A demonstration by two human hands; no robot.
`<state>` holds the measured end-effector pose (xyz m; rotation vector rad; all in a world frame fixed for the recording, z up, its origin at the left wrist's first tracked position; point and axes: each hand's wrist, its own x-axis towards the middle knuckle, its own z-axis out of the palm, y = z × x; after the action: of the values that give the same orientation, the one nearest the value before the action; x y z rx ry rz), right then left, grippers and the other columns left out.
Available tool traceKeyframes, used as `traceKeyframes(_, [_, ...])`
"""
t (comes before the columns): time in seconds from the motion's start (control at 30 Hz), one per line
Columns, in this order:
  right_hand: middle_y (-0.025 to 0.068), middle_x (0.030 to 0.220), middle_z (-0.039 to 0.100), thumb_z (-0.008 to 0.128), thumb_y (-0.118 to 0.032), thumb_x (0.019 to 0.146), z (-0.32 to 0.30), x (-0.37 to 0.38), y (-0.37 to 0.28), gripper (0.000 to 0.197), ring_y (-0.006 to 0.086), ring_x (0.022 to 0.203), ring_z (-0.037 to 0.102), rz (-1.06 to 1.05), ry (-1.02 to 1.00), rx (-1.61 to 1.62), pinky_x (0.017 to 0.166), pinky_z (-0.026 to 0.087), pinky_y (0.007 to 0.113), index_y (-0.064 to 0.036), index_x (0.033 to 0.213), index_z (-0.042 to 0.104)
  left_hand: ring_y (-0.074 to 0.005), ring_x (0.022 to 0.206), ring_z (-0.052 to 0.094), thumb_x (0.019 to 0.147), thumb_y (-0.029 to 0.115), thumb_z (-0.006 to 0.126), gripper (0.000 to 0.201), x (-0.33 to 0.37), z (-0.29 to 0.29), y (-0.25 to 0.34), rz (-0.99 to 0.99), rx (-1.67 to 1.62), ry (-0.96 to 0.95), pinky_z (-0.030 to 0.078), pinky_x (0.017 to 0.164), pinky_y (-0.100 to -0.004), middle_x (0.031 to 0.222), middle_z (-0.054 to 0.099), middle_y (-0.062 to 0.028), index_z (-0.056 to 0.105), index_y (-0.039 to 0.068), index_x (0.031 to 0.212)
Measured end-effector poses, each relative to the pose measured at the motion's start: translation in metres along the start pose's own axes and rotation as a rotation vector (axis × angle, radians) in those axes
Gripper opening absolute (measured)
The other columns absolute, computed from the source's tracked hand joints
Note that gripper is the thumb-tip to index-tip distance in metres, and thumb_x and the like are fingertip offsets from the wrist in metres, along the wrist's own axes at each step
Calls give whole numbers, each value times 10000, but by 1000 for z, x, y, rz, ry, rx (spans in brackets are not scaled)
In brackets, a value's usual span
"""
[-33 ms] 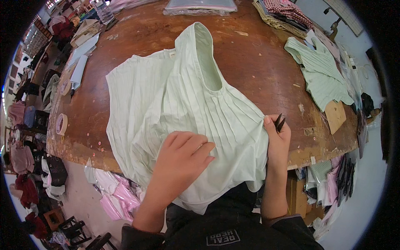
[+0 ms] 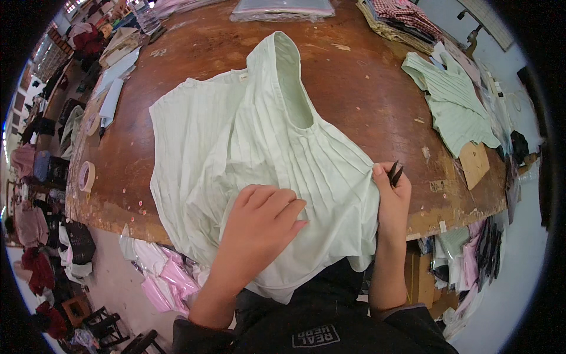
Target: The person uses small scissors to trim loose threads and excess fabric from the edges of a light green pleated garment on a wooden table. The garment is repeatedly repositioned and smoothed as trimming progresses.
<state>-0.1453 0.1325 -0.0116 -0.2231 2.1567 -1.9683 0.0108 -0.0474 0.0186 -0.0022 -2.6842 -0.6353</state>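
A pale green sleeveless blouse (image 2: pixel 247 135) with pleats lies spread over the near part of the table, its lower hem hanging off the front edge. My right hand (image 2: pixel 393 197) pinches the blouse at its right side and pulls the cloth into taut folds. Dark pointed blades, apparently thread snips (image 2: pixel 395 174), stick out from the same hand; their handle is hidden. Over the blouse's lower middle is my left hand (image 2: pixel 259 221), fingers loosely bent. Its thumb and forefinger tips stand apart, and nothing shows between them.
The worn brown wooden table (image 2: pixel 365 88) has a second green pleated garment (image 2: pixel 457 106) at its right. Folded checked cloth (image 2: pixel 407 20) and plastic-wrapped packs (image 2: pixel 283 9) lie at the back. Tape rolls (image 2: pixel 86 176) and a water bottle (image 2: pixel 144 16) are on the left. Pink bagged clothes (image 2: pixel 171 277) sit below.
My left hand has shifted very slightly to the right over the blouse. The right hand keeps its pinch in the same place.
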Motion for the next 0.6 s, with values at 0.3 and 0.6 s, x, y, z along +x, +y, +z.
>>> traceKeyframes(0.3, [-45, 780, 582, 639, -153, 919, 6, 5, -5, 152, 43, 723, 489, -22, -35, 14, 674, 399, 209, -8, 876, 638, -207, 910, 564, 696, 183, 698, 255, 5, 34, -1, 17, 301, -36, 439, 809, -369, 936, 596, -1, 661, 110, 938])
traceKeyframes(0.6, [-39, 781, 585, 637, -145, 916, 0, 5, -4, 147, 46, 720, 491, -33, -18, -27, 671, 401, 211, -3, 880, 631, -236, 828, 598, 720, 96, 654, 126, 0, -12, -40, -336, 497, 302, 453, 747, -389, 843, 600, -48, 632, 80, 843])
